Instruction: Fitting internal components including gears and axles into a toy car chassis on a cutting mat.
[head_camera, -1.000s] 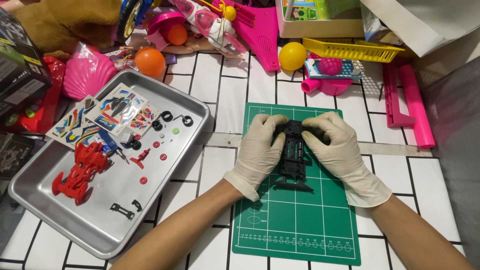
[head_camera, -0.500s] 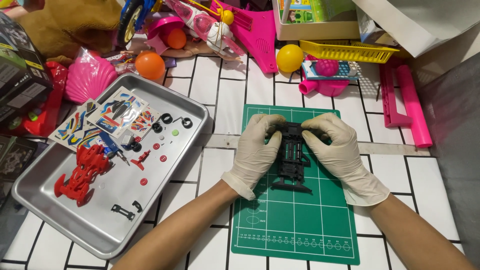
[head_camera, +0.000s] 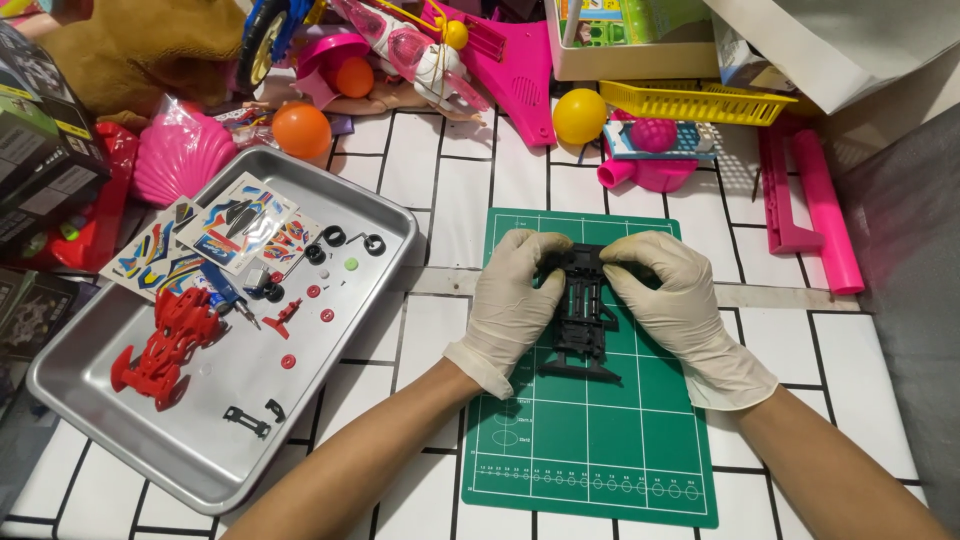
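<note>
matt black plastic chassis (head_camera: 584, 310), matt green mat (head_camera: 600, 440), shiny smooth metal tray (head_camera: 200, 450), glossy paper stickers (head_camera: 235, 225).

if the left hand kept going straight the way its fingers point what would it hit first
The left hand points up-right at the black chassis, which it already grips; past that, probably the right hand.

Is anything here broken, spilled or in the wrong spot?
Nothing looks damaged or spilled. Both gloved hands, left and right, hold a black toy car chassis over the green cutting mat. Small parts lie loose in the metal tray, beside a red car body. Toys crowd the table's far edge.
</note>
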